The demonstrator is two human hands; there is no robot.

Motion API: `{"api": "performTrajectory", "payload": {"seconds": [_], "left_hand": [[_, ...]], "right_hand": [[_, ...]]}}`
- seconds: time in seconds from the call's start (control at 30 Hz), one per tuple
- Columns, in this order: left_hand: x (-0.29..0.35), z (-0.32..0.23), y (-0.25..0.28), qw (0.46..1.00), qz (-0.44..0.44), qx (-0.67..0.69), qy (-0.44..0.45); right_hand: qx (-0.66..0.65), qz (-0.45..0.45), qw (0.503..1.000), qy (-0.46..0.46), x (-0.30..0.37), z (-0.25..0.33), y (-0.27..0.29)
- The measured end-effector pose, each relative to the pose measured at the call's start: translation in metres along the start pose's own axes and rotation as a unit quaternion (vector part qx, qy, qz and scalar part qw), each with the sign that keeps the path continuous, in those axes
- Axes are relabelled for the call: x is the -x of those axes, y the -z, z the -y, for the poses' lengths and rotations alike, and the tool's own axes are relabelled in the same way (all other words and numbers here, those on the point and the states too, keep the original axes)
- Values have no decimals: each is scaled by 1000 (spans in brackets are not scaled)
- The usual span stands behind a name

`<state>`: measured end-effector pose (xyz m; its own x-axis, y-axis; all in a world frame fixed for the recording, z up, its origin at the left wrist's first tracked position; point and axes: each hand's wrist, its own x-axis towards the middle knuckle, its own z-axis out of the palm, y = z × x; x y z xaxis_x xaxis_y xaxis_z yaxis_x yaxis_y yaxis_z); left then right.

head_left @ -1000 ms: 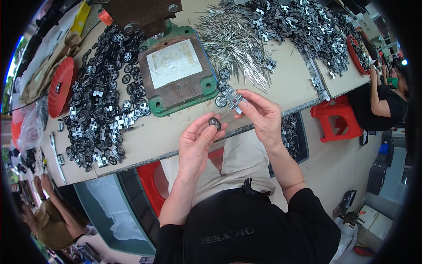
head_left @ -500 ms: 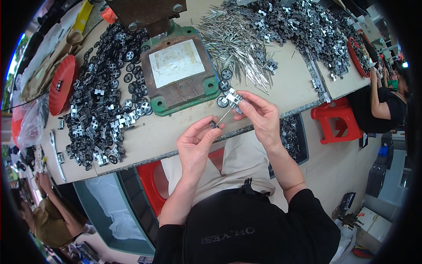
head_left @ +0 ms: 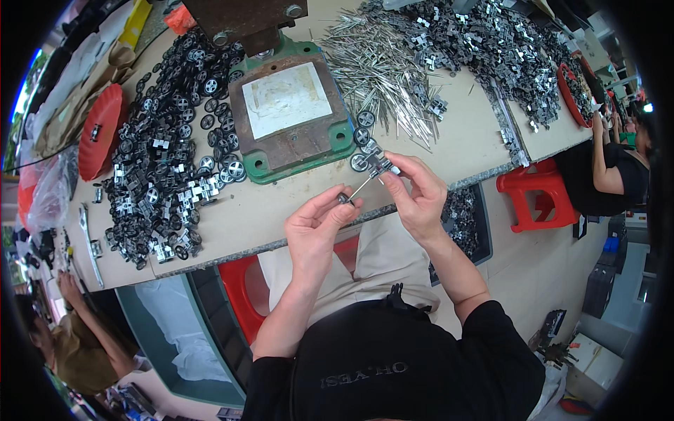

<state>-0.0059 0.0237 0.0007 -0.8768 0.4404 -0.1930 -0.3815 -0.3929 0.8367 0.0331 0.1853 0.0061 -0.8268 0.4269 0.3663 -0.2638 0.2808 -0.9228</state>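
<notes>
My left hand (head_left: 317,226) is closed, with thumb and fingers pinching a small black wheel (head_left: 343,198). From that wheel a thin metal axle rod (head_left: 361,187) slants up and right to a small silver-and-black plastic bracket (head_left: 379,165). The bracket is pinched in my right hand (head_left: 420,198); whether the rod's tip is inside it I cannot tell. Just beyond, loose wheels (head_left: 364,118) lie beside the green base of a press (head_left: 288,116). One wheel (head_left: 359,162) is close to the bracket, partly beside it.
On the left lies a heap of wheels and brackets (head_left: 151,193), near a red dish (head_left: 102,133) and a wrench (head_left: 90,242). Metal rods (head_left: 379,74) and more brackets (head_left: 505,63) are piled at the back. Red stools (head_left: 537,196) and co-workers are at the sides.
The bracket in my right hand has turned, showing more of its dark side. It has come slightly down and right, and less rod shows between my hands. The left hand barely moved.
</notes>
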Motion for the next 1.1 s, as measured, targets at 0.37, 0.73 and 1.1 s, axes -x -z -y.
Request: {"api": "performTrajectory", "payload": {"seconds": [0.37,0.73,1.1], "left_hand": [[9,0,-3,997,-5,-80,-25],[2,2,-2,998,2,35,55],[9,-4,-9,991,-8,-119,-59]], "right_hand": [[-51,63,996,-48,-2,-2,10],[-214,95,963,-130,13,-3,-3],[-241,110,936,-231,7,-5,7]]}}
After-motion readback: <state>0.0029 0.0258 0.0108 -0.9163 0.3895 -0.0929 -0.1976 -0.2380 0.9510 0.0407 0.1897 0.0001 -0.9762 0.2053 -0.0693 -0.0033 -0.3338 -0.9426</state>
